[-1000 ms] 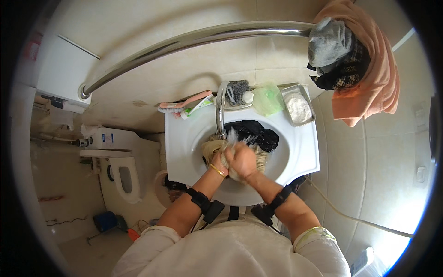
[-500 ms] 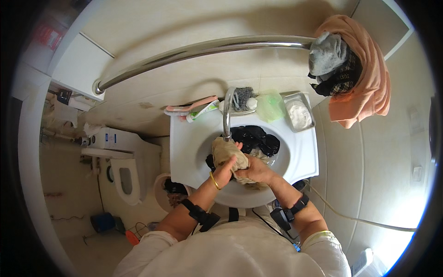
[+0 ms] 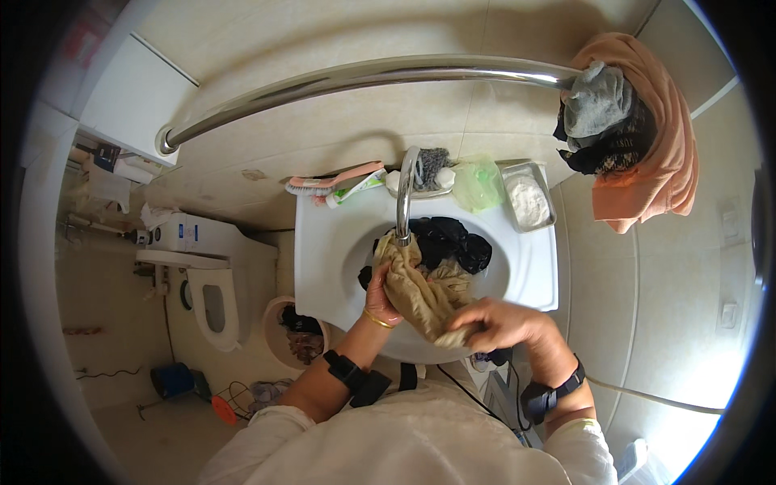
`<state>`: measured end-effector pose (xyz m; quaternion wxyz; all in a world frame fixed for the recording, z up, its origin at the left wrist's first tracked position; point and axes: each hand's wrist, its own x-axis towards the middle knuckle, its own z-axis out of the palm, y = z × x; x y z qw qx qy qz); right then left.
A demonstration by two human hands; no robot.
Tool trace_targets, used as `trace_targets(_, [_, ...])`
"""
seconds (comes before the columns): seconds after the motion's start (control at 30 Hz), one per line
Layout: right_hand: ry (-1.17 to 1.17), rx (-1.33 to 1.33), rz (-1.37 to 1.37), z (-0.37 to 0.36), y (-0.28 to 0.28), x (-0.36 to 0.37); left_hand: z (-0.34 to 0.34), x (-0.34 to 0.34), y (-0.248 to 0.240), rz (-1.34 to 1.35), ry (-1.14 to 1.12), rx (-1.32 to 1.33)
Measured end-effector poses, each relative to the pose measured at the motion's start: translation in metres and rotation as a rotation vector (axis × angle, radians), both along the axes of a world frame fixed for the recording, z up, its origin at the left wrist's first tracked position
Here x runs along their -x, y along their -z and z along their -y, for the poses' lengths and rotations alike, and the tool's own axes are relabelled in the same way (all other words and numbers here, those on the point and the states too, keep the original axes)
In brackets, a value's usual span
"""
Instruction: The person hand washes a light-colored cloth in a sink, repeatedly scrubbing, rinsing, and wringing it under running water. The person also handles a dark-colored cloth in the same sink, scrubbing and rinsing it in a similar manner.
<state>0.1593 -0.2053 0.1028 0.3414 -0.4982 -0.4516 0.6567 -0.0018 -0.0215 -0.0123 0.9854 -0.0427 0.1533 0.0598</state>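
A wet beige garment (image 3: 420, 295) is stretched slantwise across the white washbasin (image 3: 323, 271), its upper end right under the faucet spout (image 3: 404, 218). My left hand (image 3: 381, 295) is closed round the garment's side below the spout, with the fingers partly hidden by cloth. Toward the basin's front right edge, my right hand (image 3: 497, 323) grips the garment's lower end, fingers curled into it. Black cloth (image 3: 443, 242) lies bunched in the bowl behind the garment. More beige cloth (image 3: 453, 279) sits beside it, and I cannot tell whether it is part of the same piece.
Along the basin's back ledge are a pink brush (image 3: 335, 179), a tube (image 3: 356, 191), a green plastic bag (image 3: 477, 184) and a metal tray of white powder (image 3: 527, 202). A steel rail (image 3: 356, 77) crosses above, with a peach towel (image 3: 663, 145). A bucket of clothes (image 3: 275, 327) stands at lower left.
My right hand has moved right and toward me, pulling the garment's end outward. The bunched garment is now stretched long. My left hand has shifted slightly left, staying near the spout.
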Motion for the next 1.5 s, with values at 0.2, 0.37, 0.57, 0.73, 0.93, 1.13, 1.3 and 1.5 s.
trace_targets(0.2, [0.738, 0.354, 0.571, -0.028, 0.086, -0.005, -0.007, 0.005, 0.051, -0.405, 0.036, -0.312])
trace_targets(0.37, [0.532, 0.527, 1.178, -0.07, 0.187, 0.056, -0.002, -0.008, 0.107, -0.589, 0.203, -0.622])
trace_targets(0.57, [0.756, 0.439, 0.905, -0.092, 0.193, 0.005, -0.003, -0.015, 0.083, -0.85, 0.204, -0.663])
trace_targets(0.73, [0.935, -0.014, 0.571, -0.081, 0.118, 0.053, -0.014, -0.01, 0.058, -0.595, -0.002, -0.232])
trace_targets(0.93, [1.026, -0.247, 0.852, -0.108, 0.129, 0.085, -0.005, -0.016, 0.08, -0.309, 0.057, -0.362])
trace_targets(1.13, [1.215, 0.188, 0.339, -0.106, 0.138, 0.049, 0.0, -0.014, 0.057, -0.441, 0.036, -0.354])
trace_targets(1.3, [0.938, -0.297, 0.697, -0.093, 0.081, 0.09, -0.023, -0.015, 0.043, -0.057, 0.143, -0.132])
trace_targets(1.5, [1.082, -0.036, 0.759, -0.106, 0.083, 0.058, -0.009, -0.018, 0.024, -0.335, 0.004, -0.325])
